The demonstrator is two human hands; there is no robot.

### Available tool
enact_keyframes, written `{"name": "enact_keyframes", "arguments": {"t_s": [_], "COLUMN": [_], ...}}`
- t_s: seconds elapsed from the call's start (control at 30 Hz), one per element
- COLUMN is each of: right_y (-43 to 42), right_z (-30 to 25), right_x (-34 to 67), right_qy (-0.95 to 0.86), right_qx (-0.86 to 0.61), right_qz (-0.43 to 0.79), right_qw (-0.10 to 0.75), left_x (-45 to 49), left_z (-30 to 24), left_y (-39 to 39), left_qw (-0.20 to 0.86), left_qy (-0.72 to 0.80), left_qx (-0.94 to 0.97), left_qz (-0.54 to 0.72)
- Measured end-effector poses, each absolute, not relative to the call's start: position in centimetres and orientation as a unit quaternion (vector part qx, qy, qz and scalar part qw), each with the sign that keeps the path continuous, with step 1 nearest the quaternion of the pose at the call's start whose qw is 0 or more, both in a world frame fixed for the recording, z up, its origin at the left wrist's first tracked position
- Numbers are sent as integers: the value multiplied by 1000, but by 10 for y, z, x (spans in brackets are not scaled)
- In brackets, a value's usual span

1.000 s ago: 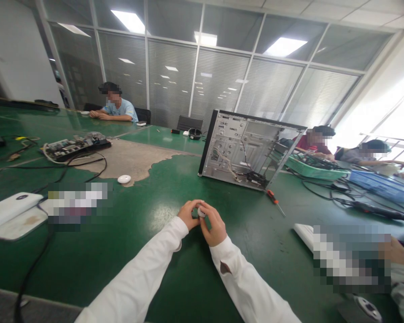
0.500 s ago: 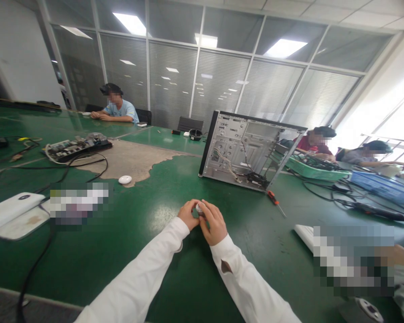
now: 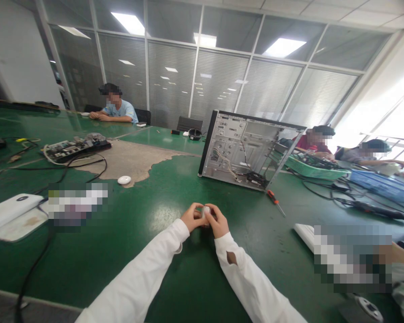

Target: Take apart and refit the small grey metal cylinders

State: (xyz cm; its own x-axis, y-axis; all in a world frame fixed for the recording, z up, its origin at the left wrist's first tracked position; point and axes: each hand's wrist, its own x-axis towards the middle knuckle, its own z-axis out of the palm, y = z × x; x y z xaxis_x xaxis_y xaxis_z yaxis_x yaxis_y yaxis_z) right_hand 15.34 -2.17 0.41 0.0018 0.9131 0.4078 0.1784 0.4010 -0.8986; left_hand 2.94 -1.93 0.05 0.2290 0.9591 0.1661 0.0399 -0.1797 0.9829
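Note:
Between my two hands is a small white rounded object [image 3: 205, 211], held up just over the green table [image 3: 175, 278]. My left hand [image 3: 191, 218] has its fingers and thumb closed on the left side of it. From the other side, my right hand [image 3: 219, 221] grips the same object, thumb and fingers bent around it. The fingers cover much of it, and its exact kind is too small to make out. A white oval piece [image 3: 124, 180] lies on the table ahead and to the left, apart from both hands.
An opened computer case [image 3: 249, 150] stands ahead, with a red-handled screwdriver [image 3: 276, 202] by its corner. Cables and a circuit-board assembly [image 3: 76, 148] lie to the left. Green [image 3: 316, 168] and blue baskets [image 3: 384, 185] stand at right. Other people sit around the table.
Both hands have shifted slightly right with the white object. The right fingers, earlier laid over its top, have drawn back to its side, and more of it shows, standing more upright.

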Motion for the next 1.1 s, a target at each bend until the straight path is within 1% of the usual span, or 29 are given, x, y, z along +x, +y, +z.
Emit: {"name": "enact_keyframes", "arguments": {"t_s": [0.1, 0.17, 0.43, 0.67, 0.93, 1.03, 1.1], "right_y": [-14, -11, -13, -16, -16, -16, -15], "right_z": [-2, -4, -4, 0, 0, -1, -2], "right_x": [159, 160, 155, 157, 161, 161, 162], "right_qy": [-532, -488, -369, -342, -321, -293, -274], "right_qx": [-425, -406, -319, -296, -338, -351, -359], "right_qz": [453, 511, 657, 689, 705, 712, 715], "right_qw": [575, 580, 575, 567, 535, 533, 534], "left_x": [28, 26, 23, 24, 22, 22, 23], "left_z": [5, 7, 6, 11, 10, 10, 10], "left_y": [-17, -15, -8, -13, -11, -12, -14], "left_qw": [543, 567, 641, 676, 691, 671, 625], "left_qy": [410, 405, 378, 347, 340, 339, 364], "left_qx": [553, 528, 445, 442, 446, 481, 531], "left_qz": [482, 487, 499, 477, 456, 451, 442]}}
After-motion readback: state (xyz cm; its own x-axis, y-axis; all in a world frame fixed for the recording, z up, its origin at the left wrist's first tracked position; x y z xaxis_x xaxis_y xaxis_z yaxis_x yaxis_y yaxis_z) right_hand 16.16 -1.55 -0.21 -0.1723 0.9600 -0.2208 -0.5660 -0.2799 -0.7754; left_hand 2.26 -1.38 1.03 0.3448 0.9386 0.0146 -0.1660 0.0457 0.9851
